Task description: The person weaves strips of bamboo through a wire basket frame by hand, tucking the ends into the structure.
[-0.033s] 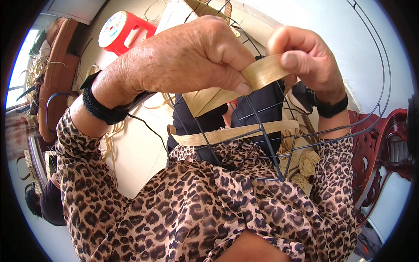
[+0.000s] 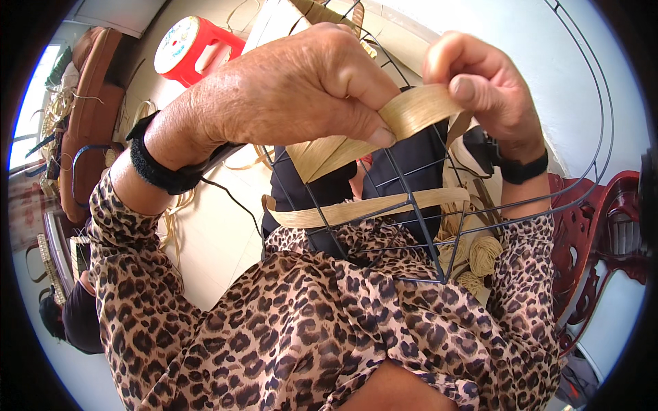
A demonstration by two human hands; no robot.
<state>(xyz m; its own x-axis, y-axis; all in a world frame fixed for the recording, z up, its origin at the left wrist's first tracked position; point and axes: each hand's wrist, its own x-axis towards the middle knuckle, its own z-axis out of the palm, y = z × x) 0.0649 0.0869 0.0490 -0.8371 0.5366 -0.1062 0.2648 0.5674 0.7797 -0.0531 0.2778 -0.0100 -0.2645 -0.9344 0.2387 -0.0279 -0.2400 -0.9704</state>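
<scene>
A flat tan strip of woven-looking natural fibre (image 2: 419, 113) is stretched between my hands over a dark wire frame (image 2: 411, 200). My left hand (image 2: 322, 85) is closed, pinching the strip between thumb and finger where it folds across a wire. My right hand (image 2: 483, 85) is closed on the strip's other stretch, thumb pressed against a curled finger; the strip bends down beside the thumb. Lower down, the strip's tail or a second tan band (image 2: 367, 209) runs across the frame's wires. The frame rests over my lap, and a large wire loop curves out to the right.
A red stool (image 2: 195, 51) lies tipped at the upper left. Coils of tan cord (image 2: 484, 255) are on the floor right of my legs. A carved dark-red chair (image 2: 582, 233) stands at the right. Another person's dark sleeve (image 2: 81, 315) shows at the left edge.
My right hand has shifted slightly up and to the right along with the strip, and more of the strip's bent end shows below its thumb. The left hand stays in place.
</scene>
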